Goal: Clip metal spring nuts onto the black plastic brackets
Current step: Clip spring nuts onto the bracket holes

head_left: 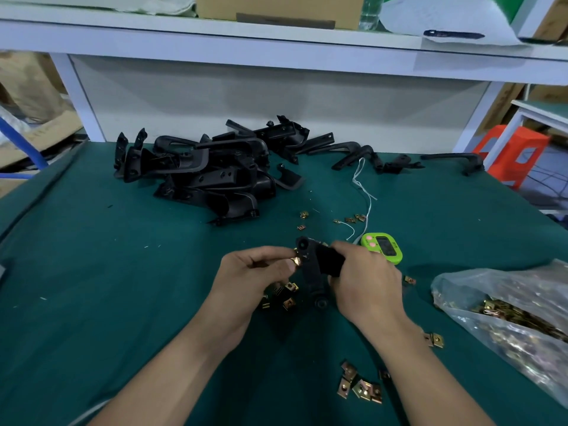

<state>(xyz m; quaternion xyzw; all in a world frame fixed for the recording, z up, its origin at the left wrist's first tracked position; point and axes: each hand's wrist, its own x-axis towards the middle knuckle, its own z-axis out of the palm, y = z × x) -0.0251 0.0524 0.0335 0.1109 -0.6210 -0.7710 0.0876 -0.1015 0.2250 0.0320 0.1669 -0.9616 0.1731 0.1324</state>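
Spring nut being held against a bracket, mid-tabletop.
I am gripping one black plastic bracket [313,273] in my right hand [365,281], fingers curled round it, just above the green tabletop [123,272]; my left hand [252,272] is pinching a metal spring nut [297,261] against the bracket's edge; whether it is seated I cannot tell; loose nuts [359,385] are lying near my wrists; a bracket pile [209,173] is sitting at the far side; a bag of nuts [507,309] is lying to the right, near a green timer [382,247].
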